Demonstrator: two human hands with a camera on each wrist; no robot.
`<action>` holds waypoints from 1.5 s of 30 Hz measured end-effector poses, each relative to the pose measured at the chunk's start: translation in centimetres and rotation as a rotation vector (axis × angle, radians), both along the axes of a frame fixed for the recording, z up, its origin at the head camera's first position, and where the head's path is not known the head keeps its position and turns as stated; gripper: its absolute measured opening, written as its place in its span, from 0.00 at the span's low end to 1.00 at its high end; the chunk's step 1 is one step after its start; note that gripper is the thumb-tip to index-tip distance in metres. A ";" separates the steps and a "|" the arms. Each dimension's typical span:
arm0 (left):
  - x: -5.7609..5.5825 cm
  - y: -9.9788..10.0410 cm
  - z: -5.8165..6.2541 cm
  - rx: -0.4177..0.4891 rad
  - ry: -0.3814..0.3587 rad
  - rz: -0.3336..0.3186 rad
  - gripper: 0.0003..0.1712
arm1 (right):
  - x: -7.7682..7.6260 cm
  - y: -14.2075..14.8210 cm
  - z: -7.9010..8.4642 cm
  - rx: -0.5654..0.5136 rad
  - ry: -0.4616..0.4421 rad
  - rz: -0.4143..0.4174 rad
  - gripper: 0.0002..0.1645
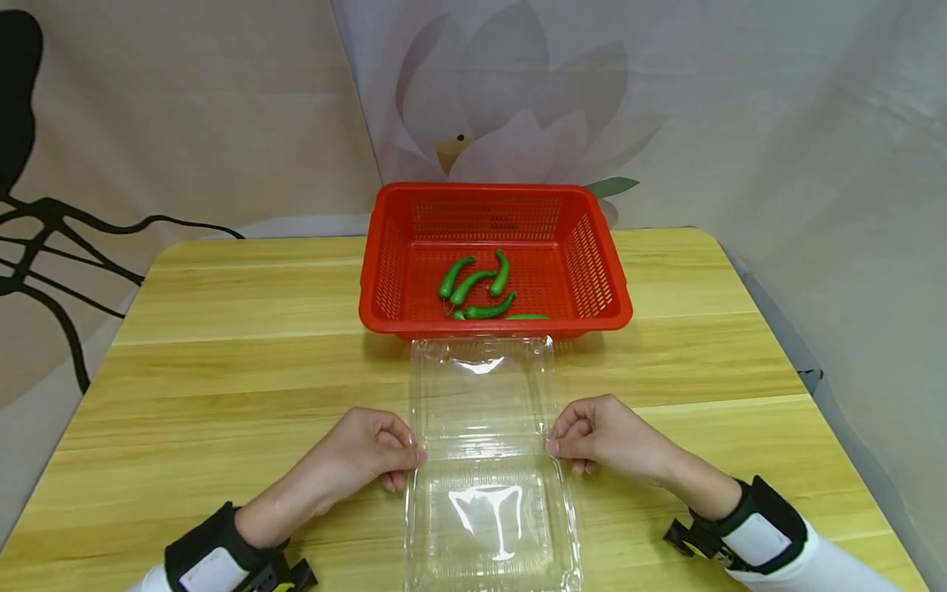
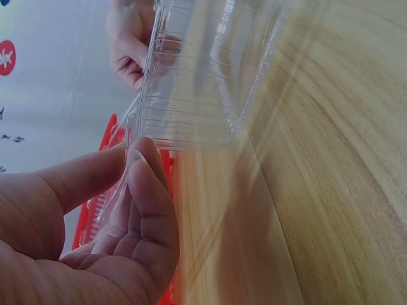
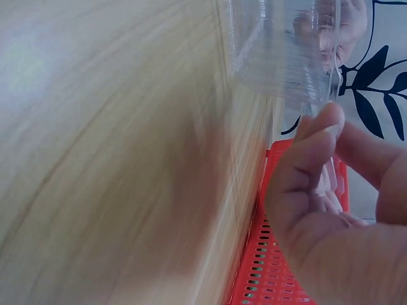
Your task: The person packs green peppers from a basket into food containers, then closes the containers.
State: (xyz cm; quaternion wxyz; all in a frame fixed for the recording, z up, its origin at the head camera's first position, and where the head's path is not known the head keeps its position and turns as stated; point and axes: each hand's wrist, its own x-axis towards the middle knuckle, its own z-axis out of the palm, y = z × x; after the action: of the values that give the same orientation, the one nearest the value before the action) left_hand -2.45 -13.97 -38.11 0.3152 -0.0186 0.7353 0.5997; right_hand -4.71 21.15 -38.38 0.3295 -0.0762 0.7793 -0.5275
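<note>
A clear plastic clamshell container [image 1: 488,469] lies unfolded, its two halves one behind the other in the head view. My left hand [image 1: 373,452] pinches its left edge near the fold between thumb and fingers; the left wrist view shows this hand [image 2: 121,222] at the rim. On the opposite edge, my right hand [image 1: 610,440] pinches the rim at about the same height. In the right wrist view, the thumb and curled fingers of that hand [image 3: 318,178] meet at the container's edge [image 3: 299,70]. The container's far end reaches the front of a red basket [image 1: 496,326].
Inside the basket, several green chili peppers [image 1: 471,286] lie on its floor, some partly hidden by the front rim. The wooden table [image 1: 244,353] carries everything. Behind it hangs a pale curtain [image 1: 777,123] with a flower print, and black plant-like shapes show at the left.
</note>
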 end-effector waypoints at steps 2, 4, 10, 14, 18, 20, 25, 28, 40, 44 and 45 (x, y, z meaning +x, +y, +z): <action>0.1 0.0 0.0 0.009 -0.001 -0.008 0.09 | 0.1 0.0 0.0 -0.001 -0.004 0.004 0.11; 0.3 -0.1 0.0 0.018 -0.001 -0.014 0.09 | 0.2 0.0 0.1 -0.003 -0.009 0.010 0.11; 0.6 -0.2 0.0 0.043 0.013 -0.024 0.09 | 0.4 0.0 0.2 -0.003 -0.003 0.028 0.11; 0.6 -0.2 0.0 0.045 0.013 -0.014 0.09 | 0.5 0.0 0.2 -0.005 0.012 0.030 0.11; 0.5 -0.2 0.0 0.037 0.023 -0.006 0.09 | 0.3 -0.1 0.2 -0.002 0.026 0.021 0.10; 0.4 -0.1 -0.1 0.029 0.031 0.001 0.09 | 0.2 -0.1 0.2 0.004 0.036 0.012 0.10; 0.1 -0.1 -0.1 0.023 0.048 0.029 0.10 | -0.3 -0.3 0.3 0.016 0.061 -0.004 0.10; -0.1 -0.1 -0.1 0.032 0.060 0.046 0.12 | -0.6 -0.5 0.3 0.021 0.075 -0.011 0.11; -0.9 -0.3 -0.5 0.010 0.060 0.135 0.14 | -1.7 -1.3 0.0 0.051 0.139 -0.045 0.09; -1.2 -0.2 -0.6 0.016 0.063 0.177 0.13 | -2.0 -1.6 -0.1 0.061 0.164 -0.053 0.09; -1.2 -0.2 -0.6 0.015 0.065 0.185 0.13 | -2.1 -1.7 -0.1 0.060 0.167 -0.056 0.09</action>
State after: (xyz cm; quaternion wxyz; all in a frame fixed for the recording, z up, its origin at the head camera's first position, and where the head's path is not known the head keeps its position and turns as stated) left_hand -3.68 -14.13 -38.74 0.2345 -0.0645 0.7357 0.6321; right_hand -6.78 19.50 -38.52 0.2508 -0.0880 0.8214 -0.5047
